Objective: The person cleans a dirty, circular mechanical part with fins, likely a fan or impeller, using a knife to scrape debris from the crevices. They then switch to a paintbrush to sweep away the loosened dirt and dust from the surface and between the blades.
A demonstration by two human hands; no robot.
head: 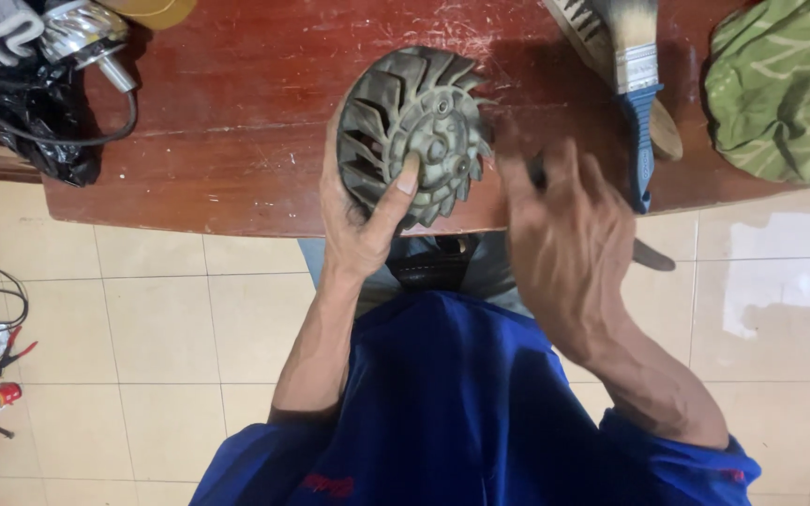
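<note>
Right at the wooden table's (236, 187) front edge, the left hand (360, 220) grips a dusty ribbed fan wheel (414, 131). Beside it, the right hand (564, 234) hovers blurred, its fingers loosely curled; whether they hold anything is unclear.

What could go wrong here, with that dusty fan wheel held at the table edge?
The left hand grips the fan wheel right at the edge of the wooden table; if the grip slips, it may drop to the tiled floor. Its thin blades could nick fingers. The blurred right hand might knock the paintbrush beside it.

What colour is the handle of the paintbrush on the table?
The handle is blue, under a metal band and pale bristles; the head view shows it.
</note>
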